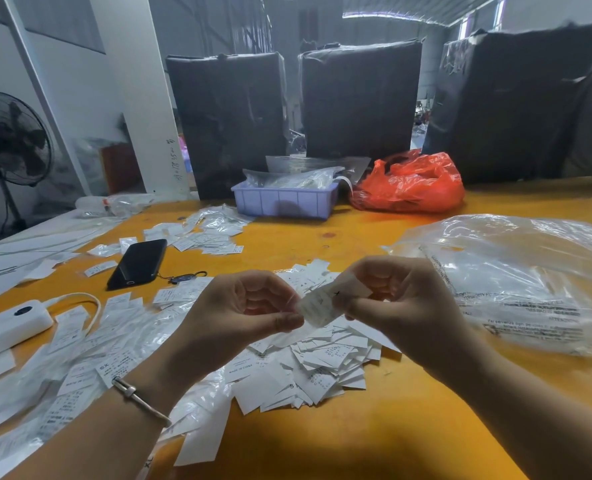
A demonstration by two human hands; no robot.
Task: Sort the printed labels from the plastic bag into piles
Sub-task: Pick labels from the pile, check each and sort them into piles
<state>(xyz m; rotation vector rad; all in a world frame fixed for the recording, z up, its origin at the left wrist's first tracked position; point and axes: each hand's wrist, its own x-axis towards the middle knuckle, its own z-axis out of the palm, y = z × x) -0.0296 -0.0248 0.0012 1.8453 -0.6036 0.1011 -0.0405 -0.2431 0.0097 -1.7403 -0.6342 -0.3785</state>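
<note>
Left hand (242,310) and right hand (402,299) pinching a small bunch of labels (322,306), loose label pile (322,362) below, clear plastic bag (523,282) right, orange table (322,438)

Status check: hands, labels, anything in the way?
Left hand and right hand both pinching one small packet of labels above the loose label pile. Clear plastic bag lies right. Nothing blocking.

Two bare forearms reach in from the bottom edge, with no sleeves showing on either. The left hand (242,306) has a thin silver-coloured metal bangle (141,400) round its wrist, a slim band with a small raised clasp or joint on top. The right hand (402,299) and its wrist carry nothing.
</note>
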